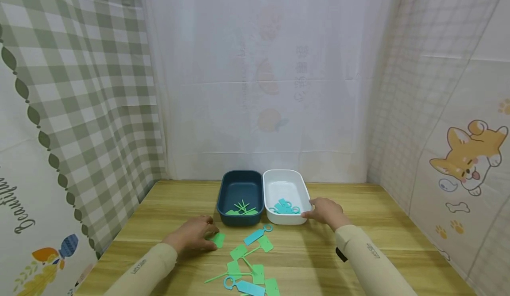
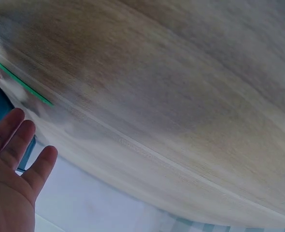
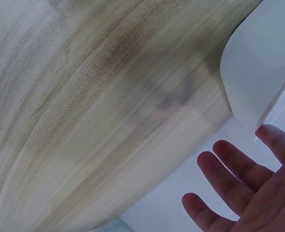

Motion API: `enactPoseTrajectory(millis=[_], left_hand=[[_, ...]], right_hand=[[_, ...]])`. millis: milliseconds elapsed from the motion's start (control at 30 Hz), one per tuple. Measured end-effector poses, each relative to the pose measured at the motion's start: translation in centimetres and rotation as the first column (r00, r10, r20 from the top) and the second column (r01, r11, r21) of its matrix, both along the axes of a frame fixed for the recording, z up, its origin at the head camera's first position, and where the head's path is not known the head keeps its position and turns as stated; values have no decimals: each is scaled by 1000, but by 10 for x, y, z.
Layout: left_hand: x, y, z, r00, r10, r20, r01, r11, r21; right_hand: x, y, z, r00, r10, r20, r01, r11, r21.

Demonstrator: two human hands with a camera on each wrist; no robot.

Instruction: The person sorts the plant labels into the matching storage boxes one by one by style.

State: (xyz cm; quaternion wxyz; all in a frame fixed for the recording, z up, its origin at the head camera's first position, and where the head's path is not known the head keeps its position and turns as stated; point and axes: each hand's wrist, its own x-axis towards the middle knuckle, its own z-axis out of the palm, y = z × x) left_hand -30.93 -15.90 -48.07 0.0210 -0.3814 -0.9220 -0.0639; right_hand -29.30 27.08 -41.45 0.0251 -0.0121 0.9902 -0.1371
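Observation:
A flat green tag [image 1: 218, 239] with a thin stem is between the thumb and index finger of my left hand [image 1: 195, 233], left of the loose pile. In the left wrist view its green stem [image 2: 29, 89] runs out past the index fingertip, the other fingers spread. My right hand [image 1: 328, 212] touches the front right corner of the white bin [image 1: 284, 219], thumb at the front wall and index finger at the rim; the other fingers [image 3: 224, 179] stretch out. Blue ring-ended tags [image 1: 283, 206] lie inside this bin. Green tags [image 1: 243, 210] lie in the dark blue bin [image 1: 239, 220].
On the wooden table [image 1: 183, 198], several loose green tags [image 1: 258, 274] lie in front of the bins, with a blue tag [image 1: 254, 236] near them and another blue tag [image 1: 250, 288] closer to me. A white cloth [image 1: 275, 79] hangs behind, with patterned cloths on both sides.

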Motion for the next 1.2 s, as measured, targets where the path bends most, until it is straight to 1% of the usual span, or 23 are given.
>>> enactPoseTrajectory(millis=[133,400,600,700,867,1000,1200], left_hand=[[2,1,2,1000,-1,0,1,1000,5],[0,4,2,1000,-10,-3,10,1000,2],[0,6,2,1000,11,8,-11,1000,-3],[-1,6,1,1000,3,11,-3,1000,1],[-2,4,0,1000,-27,-10,27,1000,15],[-2,4,-1,999,-33,-4,33,999,35],[0,6,2,1000,-24,8,24,998,50]], right_hand=[[-1,1,-1,1000,-1,0,1,1000,1],[0,0,0,1000,6,4,-6,1000,1],[0,0,1,1000,3,2,-3,1000,2],[0,0,1,1000,2,2,-2,1000,3],[0,-1,3,1000,3,2,-3,1000,2],[1,-2,4,1000,5,2,-5,1000,3],[2,-2,4,1000,6,8,-6,1000,2]])
